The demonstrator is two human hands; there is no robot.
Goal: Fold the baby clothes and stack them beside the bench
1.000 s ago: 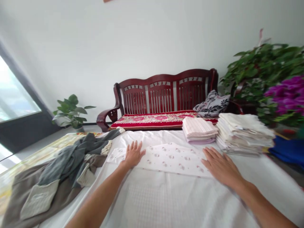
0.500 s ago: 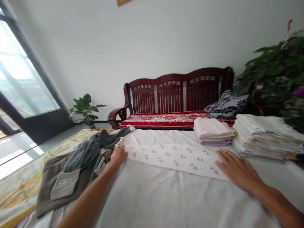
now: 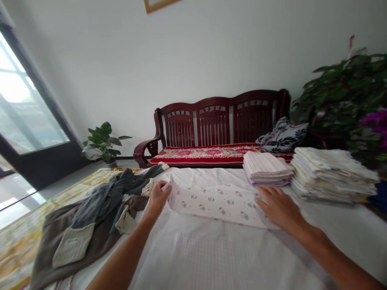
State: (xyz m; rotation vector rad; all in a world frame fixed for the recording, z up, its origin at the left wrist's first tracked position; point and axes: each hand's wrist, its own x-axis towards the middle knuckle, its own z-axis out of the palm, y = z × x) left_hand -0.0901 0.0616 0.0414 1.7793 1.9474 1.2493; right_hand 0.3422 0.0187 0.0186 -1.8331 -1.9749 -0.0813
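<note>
A long strip of folded white cloth (image 3: 211,200) with a small printed pattern lies across the white sheet (image 3: 193,257). My left hand (image 3: 159,197) pinches its left end and holds that end raised off the sheet. On the right end rests my right hand (image 3: 279,209), palm down with fingers stretched out, hiding part of the cloth. Left of my left hand lie grey and brown garments (image 3: 99,213) with cream cuffs, loosely spread. Beyond my right hand sits a folded striped pink cloth pile (image 3: 266,167).
A taller stack of folded cream cloths (image 3: 332,173) stands at the right. Behind the sheet is a dark red wooden bench (image 3: 211,121) with a red patterned cover and a cushion (image 3: 284,135). Potted plants (image 3: 104,143) stand at left and right; a glass door (image 3: 27,96) is at far left.
My left hand has lifted the cloth's left end and moved slightly right. My right hand has slid left over the cloth. The view has shifted a little.
</note>
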